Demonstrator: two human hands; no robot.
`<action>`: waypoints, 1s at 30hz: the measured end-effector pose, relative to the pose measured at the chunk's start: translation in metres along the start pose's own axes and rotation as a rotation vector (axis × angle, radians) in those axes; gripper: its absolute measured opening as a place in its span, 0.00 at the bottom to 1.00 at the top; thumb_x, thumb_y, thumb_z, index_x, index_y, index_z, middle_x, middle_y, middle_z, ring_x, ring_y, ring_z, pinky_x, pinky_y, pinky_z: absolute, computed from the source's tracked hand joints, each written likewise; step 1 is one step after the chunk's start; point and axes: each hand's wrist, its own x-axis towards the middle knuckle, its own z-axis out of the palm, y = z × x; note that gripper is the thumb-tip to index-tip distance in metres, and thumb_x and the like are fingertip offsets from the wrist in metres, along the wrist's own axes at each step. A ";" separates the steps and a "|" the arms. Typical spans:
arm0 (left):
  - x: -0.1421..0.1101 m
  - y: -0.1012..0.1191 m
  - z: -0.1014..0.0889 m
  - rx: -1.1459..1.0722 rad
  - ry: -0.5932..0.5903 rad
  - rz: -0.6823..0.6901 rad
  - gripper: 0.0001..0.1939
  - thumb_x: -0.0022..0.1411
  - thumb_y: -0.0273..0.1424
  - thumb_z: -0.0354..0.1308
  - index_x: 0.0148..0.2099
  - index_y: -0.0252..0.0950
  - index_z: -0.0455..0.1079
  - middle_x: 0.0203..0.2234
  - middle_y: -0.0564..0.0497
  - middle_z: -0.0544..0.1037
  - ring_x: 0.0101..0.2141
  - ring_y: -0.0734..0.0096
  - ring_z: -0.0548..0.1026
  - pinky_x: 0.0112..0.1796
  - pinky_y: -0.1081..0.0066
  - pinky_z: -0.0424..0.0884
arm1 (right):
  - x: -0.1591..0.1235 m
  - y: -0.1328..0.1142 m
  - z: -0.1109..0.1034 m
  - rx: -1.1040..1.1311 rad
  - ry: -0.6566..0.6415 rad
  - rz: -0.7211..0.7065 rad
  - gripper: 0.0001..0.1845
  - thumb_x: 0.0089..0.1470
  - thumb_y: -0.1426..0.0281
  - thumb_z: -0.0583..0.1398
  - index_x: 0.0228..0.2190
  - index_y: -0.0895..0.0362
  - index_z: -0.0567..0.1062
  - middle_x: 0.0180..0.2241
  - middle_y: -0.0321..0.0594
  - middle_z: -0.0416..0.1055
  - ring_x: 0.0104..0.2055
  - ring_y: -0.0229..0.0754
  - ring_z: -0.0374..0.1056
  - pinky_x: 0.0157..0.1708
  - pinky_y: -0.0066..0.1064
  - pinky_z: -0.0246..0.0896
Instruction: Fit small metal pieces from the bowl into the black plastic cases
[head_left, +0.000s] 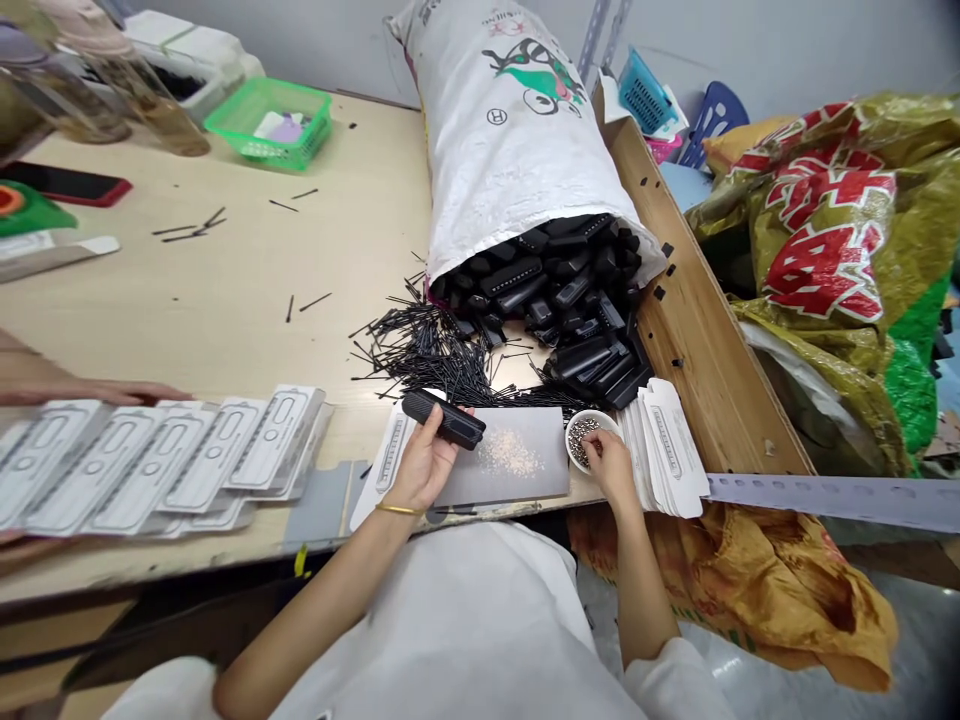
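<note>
My left hand (426, 462) grips a long black plastic case (444, 418), thumb on top, above the edge of a grey board (536, 478). Pale crumb-like bits (511, 455) lie scattered on that board. At the right, my right hand (609, 462) dips its closed fingertips into a small white bowl (573, 466) of shiny metal pieces (582, 436). What those fingers pinch, if anything, is hidden. Flat white printed cartons (667, 450) stand fanned out just right of the bowl. Another white carton (386, 455) lies partly under my left hand.
A white sack (517, 130) spills black plastic cases (577, 290) onto the table. Thin black sticks (435, 360) are heaped beside it. A wooden board (697, 330) edges the right side. At left, a co-worker's hand (127, 390) touches stacked white boxes (274, 440). A green basket (274, 120) stands behind.
</note>
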 end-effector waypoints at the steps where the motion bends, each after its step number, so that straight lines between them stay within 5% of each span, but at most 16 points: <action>1: 0.000 0.000 0.000 -0.004 0.000 -0.002 0.07 0.65 0.25 0.51 0.44 0.31 0.68 0.36 0.44 0.79 0.39 0.67 0.79 0.44 0.66 0.76 | -0.001 0.000 -0.002 0.085 -0.007 0.035 0.08 0.50 0.67 0.55 0.26 0.56 0.72 0.28 0.40 0.71 0.32 0.44 0.64 0.36 0.36 0.58; 8: -0.004 -0.003 0.009 0.011 0.017 -0.053 0.08 0.66 0.23 0.49 0.41 0.30 0.69 0.37 0.44 0.79 0.38 0.67 0.79 0.43 0.69 0.76 | -0.014 -0.011 -0.008 0.701 0.031 0.240 0.14 0.43 0.59 0.65 0.29 0.56 0.74 0.31 0.40 0.74 0.35 0.43 0.68 0.38 0.34 0.62; 13: -0.008 -0.009 0.014 0.048 0.013 -0.100 0.09 0.66 0.22 0.48 0.38 0.29 0.70 0.35 0.44 0.79 0.36 0.70 0.79 0.43 0.70 0.76 | -0.018 -0.037 0.006 0.930 0.001 0.301 0.15 0.39 0.61 0.68 0.28 0.56 0.73 0.28 0.37 0.73 0.27 0.35 0.64 0.30 0.29 0.60; 21: -0.012 -0.015 0.009 -0.026 0.022 -0.145 0.06 0.64 0.21 0.52 0.42 0.31 0.69 0.37 0.45 0.79 0.43 0.67 0.78 0.51 0.64 0.72 | -0.039 -0.099 0.058 0.813 -0.034 0.150 0.10 0.48 0.63 0.64 0.30 0.57 0.76 0.29 0.40 0.74 0.32 0.39 0.67 0.34 0.31 0.62; 27: -0.017 -0.012 0.009 -0.057 0.024 -0.165 0.06 0.65 0.23 0.50 0.41 0.30 0.68 0.38 0.43 0.79 0.45 0.66 0.77 0.52 0.63 0.71 | -0.048 -0.109 0.068 0.492 0.131 -0.176 0.07 0.56 0.68 0.58 0.29 0.57 0.74 0.29 0.39 0.72 0.35 0.39 0.67 0.37 0.31 0.62; 30: -0.019 -0.012 0.008 -0.033 -0.004 -0.148 0.07 0.66 0.24 0.49 0.42 0.30 0.68 0.37 0.44 0.79 0.45 0.67 0.77 0.53 0.62 0.70 | -0.047 -0.109 0.071 0.479 0.165 -0.224 0.07 0.57 0.70 0.57 0.29 0.58 0.73 0.29 0.39 0.71 0.35 0.38 0.67 0.37 0.30 0.62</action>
